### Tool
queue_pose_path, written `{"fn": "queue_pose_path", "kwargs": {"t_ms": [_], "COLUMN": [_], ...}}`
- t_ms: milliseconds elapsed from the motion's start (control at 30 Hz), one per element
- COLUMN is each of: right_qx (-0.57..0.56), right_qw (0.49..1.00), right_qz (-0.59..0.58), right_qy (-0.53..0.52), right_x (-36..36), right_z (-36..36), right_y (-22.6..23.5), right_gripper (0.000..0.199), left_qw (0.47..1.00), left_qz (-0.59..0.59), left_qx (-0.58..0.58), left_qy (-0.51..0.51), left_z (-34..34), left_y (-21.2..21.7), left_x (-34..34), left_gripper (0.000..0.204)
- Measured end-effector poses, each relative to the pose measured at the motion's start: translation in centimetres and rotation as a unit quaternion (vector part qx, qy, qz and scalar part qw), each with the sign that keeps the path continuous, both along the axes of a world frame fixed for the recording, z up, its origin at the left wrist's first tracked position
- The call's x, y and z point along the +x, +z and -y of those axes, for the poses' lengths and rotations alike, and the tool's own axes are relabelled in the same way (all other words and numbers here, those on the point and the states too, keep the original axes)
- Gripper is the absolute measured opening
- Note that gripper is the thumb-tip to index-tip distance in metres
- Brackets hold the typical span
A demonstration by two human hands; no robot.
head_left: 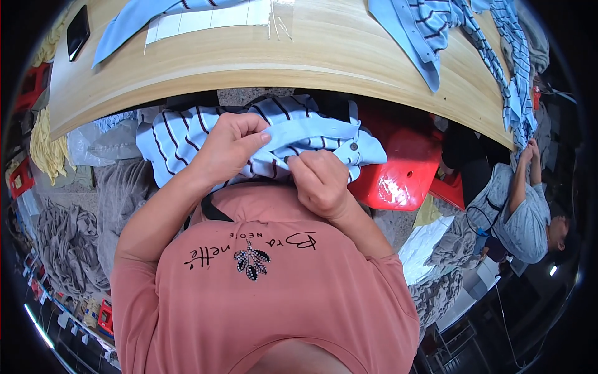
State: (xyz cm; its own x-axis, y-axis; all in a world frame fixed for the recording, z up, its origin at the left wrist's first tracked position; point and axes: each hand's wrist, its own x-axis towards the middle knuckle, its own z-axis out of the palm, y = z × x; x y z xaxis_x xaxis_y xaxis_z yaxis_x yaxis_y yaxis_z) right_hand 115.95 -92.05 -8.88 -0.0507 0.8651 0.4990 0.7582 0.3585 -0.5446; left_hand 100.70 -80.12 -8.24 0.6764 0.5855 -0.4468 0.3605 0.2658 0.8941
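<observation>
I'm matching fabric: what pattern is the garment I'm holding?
The garment is light blue, dark-striped, clearest in head view.

The shirt [177, 140] is held between the near edge of the surface [349, 59] and the wearer's torso [349, 299]; the left hand [235, 148] is placed at its middle, the right hand [321, 181] to the right and nearer the torso. On the surface, a phone [78, 32] is set at the far left, one garment [128, 28] to its right, another garment [408, 40] toward the right end. A stool [405, 171] is positioned right of the shirt, partly beneath the surface; a co-worker [523, 209] is situated beyond it. Heaped cloth [68, 246] is found at left.
</observation>
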Motion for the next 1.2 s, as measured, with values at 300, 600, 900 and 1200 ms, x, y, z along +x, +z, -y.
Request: {"fn": "queue_pose_path", "kwargs": {"t_ms": [300, 600, 900, 1200], "right_qx": [0.063, 0.052, 0.065, 0.052], "right_qw": [0.997, 0.998, 0.997, 0.996], "right_qz": [0.002, 0.019, 0.002, 0.011], "right_qy": [0.033, 0.035, 0.046, 0.077], "right_x": [-0.7, -0.5, -0.8, -0.6], "right_z": [0.0, -0.1, 0.0, -0.9], "right_y": [-0.8, -0.8, -0.9, -0.2], "right_gripper": [0.024, 0.025, 0.027, 0.025], "left_qw": [0.993, 0.991, 0.985, 0.984], "left_qz": [-0.046, -0.005, 0.012, 0.022], "left_qx": [-0.106, -0.129, -0.162, -0.179], "left_qy": [-0.034, -0.047, -0.057, -0.006], "left_z": [0.1, 0.4, 0.6, 0.6], "left_y": [-0.1, 0.7, 0.9, 0.7], "left_x": [0.1, -0.2, -0.4, -1.0], "left_gripper": [0.015, 0.011, 0.007, 0.006]}}
